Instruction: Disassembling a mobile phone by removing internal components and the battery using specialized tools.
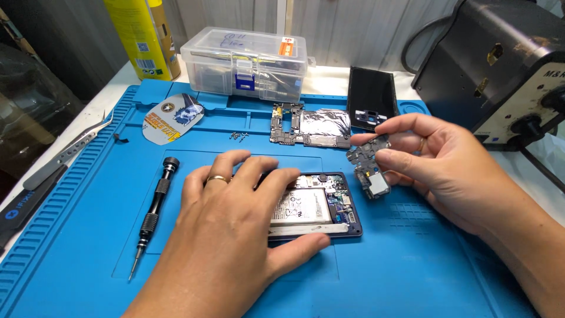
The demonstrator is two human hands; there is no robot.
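Right hand [453, 162]: thumb and fingertips pinch a small grey circuit board [369, 166], held tilted above the blue work mat [412, 265], just right of the opened phone [315, 204]. Left hand [235, 218]: fingers spread and laid flat across the phone's left part, thumb against its near edge, pressing it to the mat rather than gripping it; a ring sits on one finger. The phone lies back-open near the mat's centre, white battery and inner parts exposed. Behind it, toward the far edge, lie a metal mid-frame with foil-covered plate [310, 126], a dark glass back panel [371, 97], and a few loose screws [238, 136]. Left of the left hand a black precision screwdriver [152, 215] lies lengthwise on the mat; beyond it a rounded printed opening pick [172, 118]. Tweezers [73, 150] rest off the mat's left edge. A clear plastic parts box [244, 62] and a yellow can [143, 36] stand at the rear; a black rework station [500, 65] occupies the right rear corner
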